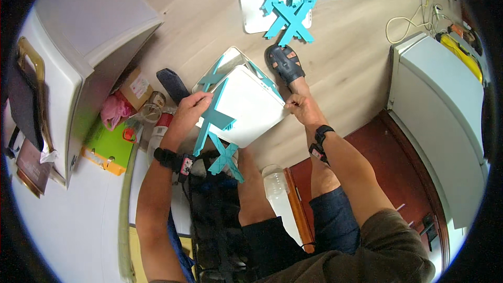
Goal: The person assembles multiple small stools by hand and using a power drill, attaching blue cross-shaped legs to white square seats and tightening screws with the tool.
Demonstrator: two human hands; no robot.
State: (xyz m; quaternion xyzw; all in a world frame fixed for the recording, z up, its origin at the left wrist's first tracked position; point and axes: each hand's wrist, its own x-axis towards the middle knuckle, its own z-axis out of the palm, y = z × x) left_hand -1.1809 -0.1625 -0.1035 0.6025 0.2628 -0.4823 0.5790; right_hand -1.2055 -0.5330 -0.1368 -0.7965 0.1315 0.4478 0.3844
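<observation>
A white rectangular panel stands tilted in front of my knees, with teal cross-shaped pieces at its edges. My left hand is closed at the panel's upper left, its fingers pinching the end of a teal cross piece. At the right corner, my right hand pinches the panel's edge between thumb and fingers. Behind this panel shows a second white panel, with teal pieces between the two. Another teal cross hangs below the lower left edge, near my leg. Both wrists wear black straps with small devices.
Ahead on the floor, several teal crosses lie over white panels. My shod foot rests beside them. A white cabinet stands right. Left are a white appliance, a pink bag and a green folder.
</observation>
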